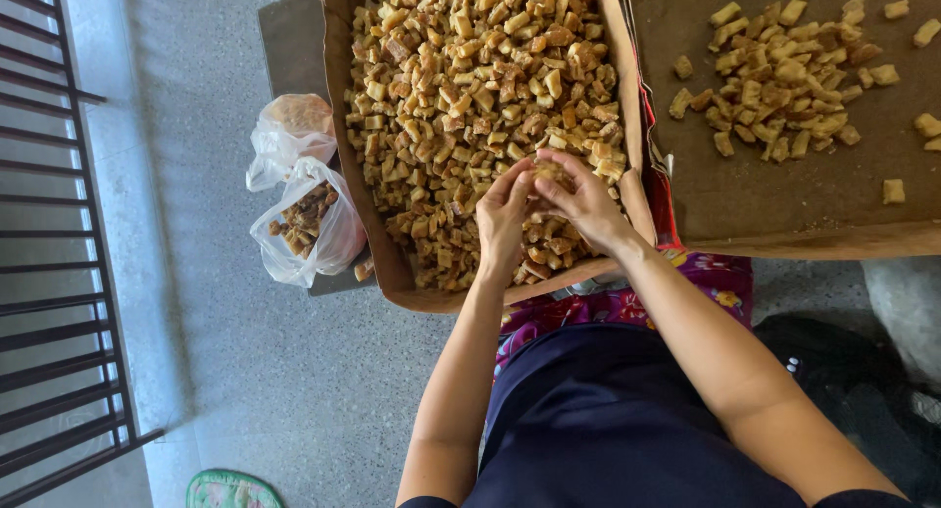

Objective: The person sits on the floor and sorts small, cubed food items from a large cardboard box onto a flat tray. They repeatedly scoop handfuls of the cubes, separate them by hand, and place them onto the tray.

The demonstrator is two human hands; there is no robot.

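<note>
A golden-brown chunk (551, 172) sits pinched between left hand (503, 217) and right hand (586, 206) fingertips — each grip closed on it — above the cardboard tray (368, 194)

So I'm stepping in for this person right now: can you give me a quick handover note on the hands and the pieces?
Left hand and right hand: together over the near end of the full cardboard tray, fingers pinching one brown chunk.
Full tray: heaped with small fried-looking cubes.
Right tray: a small pile of paler pieces, mostly bare.
Two clear plastic bags left of the full tray, one holding darker bits.
Done: a small share sits apart. Left: the big heap.
</note>
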